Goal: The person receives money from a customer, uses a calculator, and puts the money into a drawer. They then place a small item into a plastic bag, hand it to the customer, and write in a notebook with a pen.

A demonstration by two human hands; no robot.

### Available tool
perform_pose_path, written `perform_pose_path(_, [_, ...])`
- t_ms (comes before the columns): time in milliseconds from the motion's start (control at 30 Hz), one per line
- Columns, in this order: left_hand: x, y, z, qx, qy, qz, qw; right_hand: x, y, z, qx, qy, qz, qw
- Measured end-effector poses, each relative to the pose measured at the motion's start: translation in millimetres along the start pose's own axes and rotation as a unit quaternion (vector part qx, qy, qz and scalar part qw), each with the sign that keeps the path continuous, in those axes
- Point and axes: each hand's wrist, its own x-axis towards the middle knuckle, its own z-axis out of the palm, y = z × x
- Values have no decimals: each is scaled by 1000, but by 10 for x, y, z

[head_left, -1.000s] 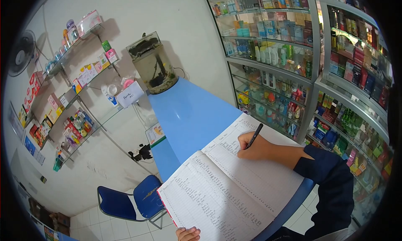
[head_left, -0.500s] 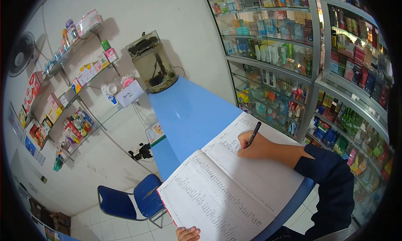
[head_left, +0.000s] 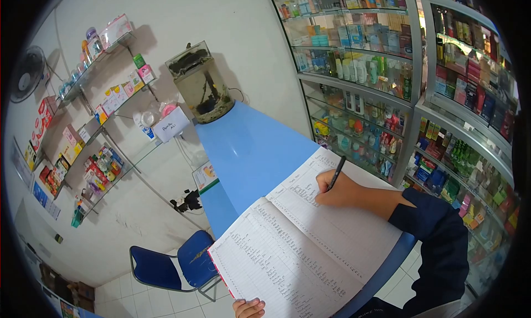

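A large ruled notebook (head_left: 310, 251) lies spread on the blue tabletop, its left page and the upper part of its right page covered with handwriting. Between the fingers of my right hand (head_left: 344, 189) is a black pen (head_left: 336, 173), tilted, its tip hidden behind the fingers near the written lines of the right page. My right hand is closed around the pen and rests on the paper. At the bottom edge, my left hand (head_left: 249, 308) has its fingers curled over the notebook's lower left corner; its thumb is out of sight.
The blue table (head_left: 257, 138) runs away toward a small fish tank (head_left: 202, 85) by the wall. A blue folding chair (head_left: 182, 262) stands left of it. Glass cabinets (head_left: 354, 58) full of packaged products line the right, and stocked wall shelves (head_left: 105, 97) hang on the left.
My right hand and the pen have shifted very slightly on the right page. My left hand stays on the notebook's corner.
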Motion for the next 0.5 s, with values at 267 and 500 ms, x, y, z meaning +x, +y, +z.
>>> perform_pose_path(267, [-20,-1,10,4,-3,-4,1000,-5,61,-55,-25,-7,-13,1000])
perform_pose_path(500, [-30,-4,-12,8,-33,-1,999,5,48,-52,-43,-18,-1,999])
